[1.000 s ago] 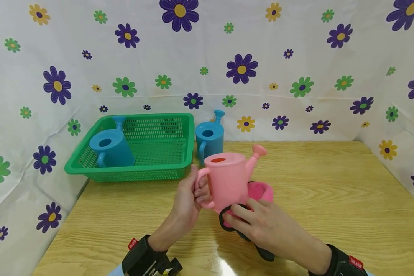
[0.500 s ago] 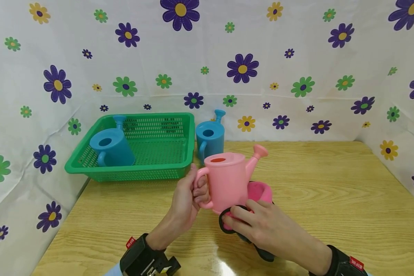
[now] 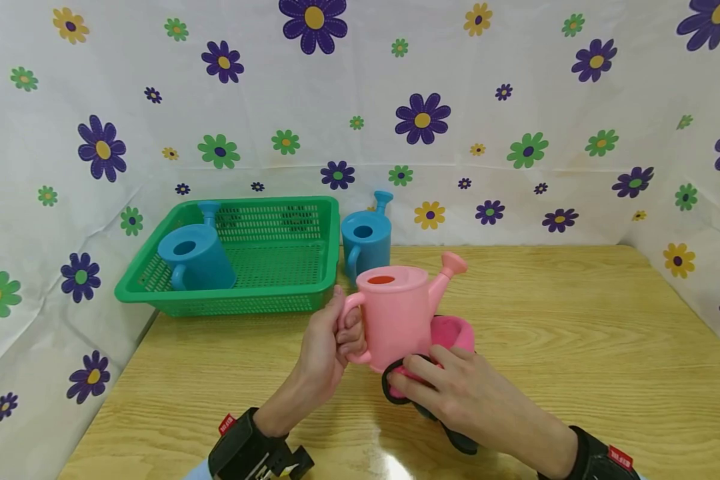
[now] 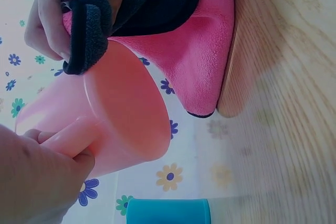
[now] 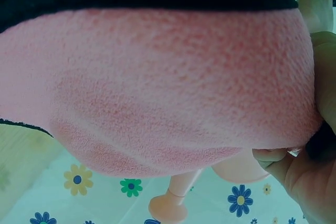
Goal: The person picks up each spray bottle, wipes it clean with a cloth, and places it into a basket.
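A pink watering can (image 3: 397, 319) is held upright above the table in the head view, its spout pointing right. My left hand (image 3: 329, 340) grips it by the handle, fingers curled round. At the can's lower right side, my right hand (image 3: 456, 387) pinches a pink and dark grey fleecy cloth (image 4: 197, 59) with black edging. In the left wrist view, a bunched grey fold of the cloth touches the bottom edge of the can, while the rest hangs down toward the table. The cloth fills most of the right wrist view and hides much of the can there.
Behind and to the left stands a green basket (image 3: 225, 300) with a blue watering can (image 3: 207, 263) leaning inside it. Another blue watering can (image 3: 369, 247) stands on the wooden table (image 3: 552, 320) just right of the basket. A flowered sheet (image 3: 360, 80) hangs behind.
Hardly anything differs. Both hands, the pink watering can and the cloth stay in nearly the same place, with only a slight shift of the view.
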A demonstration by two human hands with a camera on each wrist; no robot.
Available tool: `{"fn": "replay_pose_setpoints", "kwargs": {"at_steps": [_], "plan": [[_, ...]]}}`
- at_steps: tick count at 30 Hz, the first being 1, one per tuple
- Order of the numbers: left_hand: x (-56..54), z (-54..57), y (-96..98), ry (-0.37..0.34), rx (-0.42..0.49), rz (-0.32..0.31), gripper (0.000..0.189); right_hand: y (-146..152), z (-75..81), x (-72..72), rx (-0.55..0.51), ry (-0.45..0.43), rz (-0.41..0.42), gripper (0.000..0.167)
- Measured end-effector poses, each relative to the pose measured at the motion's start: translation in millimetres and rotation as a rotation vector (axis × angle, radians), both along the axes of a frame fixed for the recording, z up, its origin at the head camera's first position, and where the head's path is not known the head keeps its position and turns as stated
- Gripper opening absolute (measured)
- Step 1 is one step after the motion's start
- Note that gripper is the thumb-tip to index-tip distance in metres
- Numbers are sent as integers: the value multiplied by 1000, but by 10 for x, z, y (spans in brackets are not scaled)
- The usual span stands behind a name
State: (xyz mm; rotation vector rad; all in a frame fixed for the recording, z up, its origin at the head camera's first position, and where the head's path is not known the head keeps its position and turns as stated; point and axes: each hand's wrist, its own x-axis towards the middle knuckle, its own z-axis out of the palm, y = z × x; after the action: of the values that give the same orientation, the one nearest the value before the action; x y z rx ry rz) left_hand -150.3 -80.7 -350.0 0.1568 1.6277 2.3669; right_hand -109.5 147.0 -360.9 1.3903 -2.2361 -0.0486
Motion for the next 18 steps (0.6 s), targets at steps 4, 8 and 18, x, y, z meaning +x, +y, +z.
{"fn": "replay_pose_setpoints", "kwargs": {"at_steps": [4,8,18], "plan": [[9,-4,12,18,-31,-6,53,-8,10,-12,1,-13,-9,47],[32,-16,20,15,-70,-13,55,-4,32,-33,-25,-4,-25,49],[87,-82,47,18,-121,-55,53,36,77,-113,-149,61,-27,40]]}}
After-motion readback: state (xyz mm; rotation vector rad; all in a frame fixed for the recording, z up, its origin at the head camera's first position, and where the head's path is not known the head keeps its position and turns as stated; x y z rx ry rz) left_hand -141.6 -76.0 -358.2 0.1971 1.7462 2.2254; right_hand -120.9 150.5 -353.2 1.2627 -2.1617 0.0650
